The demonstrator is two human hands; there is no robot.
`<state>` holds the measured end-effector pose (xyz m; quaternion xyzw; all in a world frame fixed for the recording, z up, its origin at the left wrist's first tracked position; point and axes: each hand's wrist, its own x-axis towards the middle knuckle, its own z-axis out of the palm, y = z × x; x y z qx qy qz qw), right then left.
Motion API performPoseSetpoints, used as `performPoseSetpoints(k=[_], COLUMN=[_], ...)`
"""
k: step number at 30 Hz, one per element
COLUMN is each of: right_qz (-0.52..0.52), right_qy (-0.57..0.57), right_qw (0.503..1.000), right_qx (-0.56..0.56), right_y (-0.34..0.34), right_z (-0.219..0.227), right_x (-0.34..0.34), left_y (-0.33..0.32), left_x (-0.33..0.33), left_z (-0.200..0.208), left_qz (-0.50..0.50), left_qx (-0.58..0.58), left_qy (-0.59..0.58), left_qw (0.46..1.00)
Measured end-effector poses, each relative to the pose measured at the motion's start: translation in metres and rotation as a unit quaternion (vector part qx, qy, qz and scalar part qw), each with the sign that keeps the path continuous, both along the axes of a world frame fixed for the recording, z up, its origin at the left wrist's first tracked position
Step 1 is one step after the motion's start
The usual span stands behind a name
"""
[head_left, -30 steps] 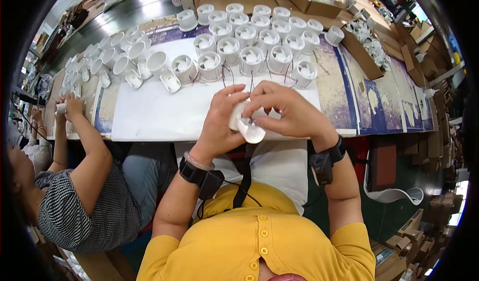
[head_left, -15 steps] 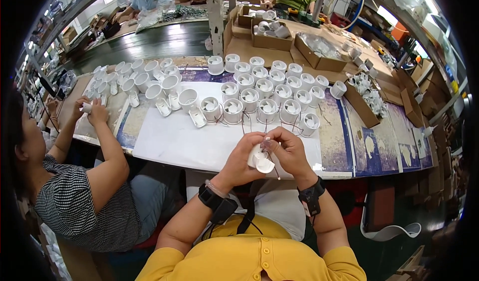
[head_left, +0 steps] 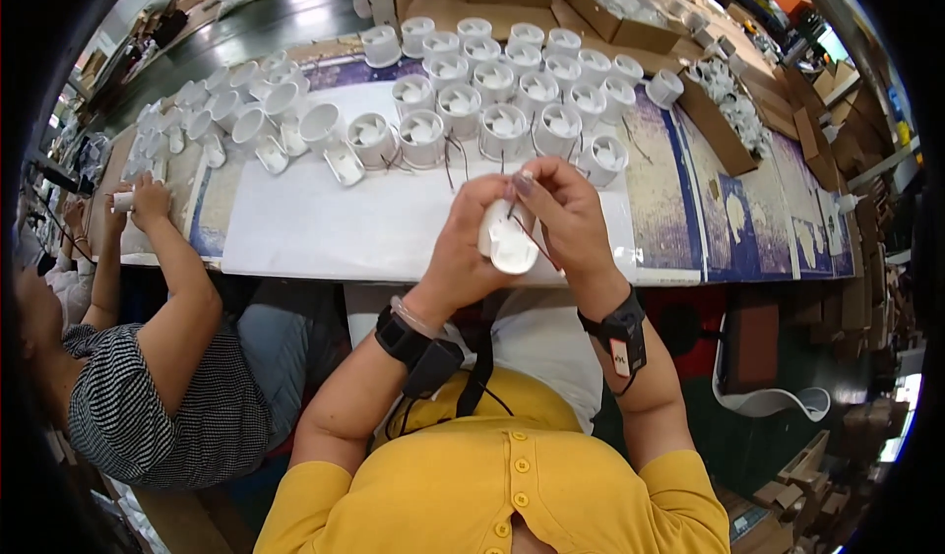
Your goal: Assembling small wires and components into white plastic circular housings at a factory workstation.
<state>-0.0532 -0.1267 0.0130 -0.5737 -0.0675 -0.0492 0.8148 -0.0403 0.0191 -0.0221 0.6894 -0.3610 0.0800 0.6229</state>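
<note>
Plastic part, white and rounded, is held up near the front edge of the tabletop in the head view, with its scooped end tipped toward the yellow shirt. It's gripped by the left hand — fingers curled round the far side, so that hand is pretty much closed around it. The right hand is brought in at the top end of the part, thumb and fingertips drawn together; a thin dark wire seems to be pinched there, though the exact spot is covered by the fingers. The loose end of the wire is left hanging beside the part, near the right palm. A dark box is strapped to the left wrist, and another to the right.

Beyond the hands, a bunch of white fan cups is lined up in rough rows — blades showing inside, thin wires trailing from several front ones. Left of those, white funnel-shaped pieces are grouped, and over on the right a cardboard box is filled with small whitish bits. At far left, another white piece is held by a co-worker's hands.
</note>
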Motion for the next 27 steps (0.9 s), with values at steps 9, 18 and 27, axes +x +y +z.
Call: performPoseSetpoints(k=[9, 18, 27], right_qz=[0.005, 0.006, -0.012], right_qy=[-0.074, -0.231, -0.366], right_qw=[0.984, 0.911, 0.798], right_qx=[-0.159, -0.342, -0.479], right_y=[-0.015, -0.035, -0.029], right_z=[-0.004, 0.02, 0.034], right_x=[0.007, -0.001, 0.003], left_y=[0.002, 0.001, 0.001], left_x=[0.002, 0.004, 0.003], left_z=[-0.004, -0.009, -0.008], left_qz=[0.021, 0.001, -0.002], left_qx=[-0.004, 0.009, 0.021], left_qy=[0.036, 0.018, 0.05], left_qw=[0.999, 1.0, 0.999])
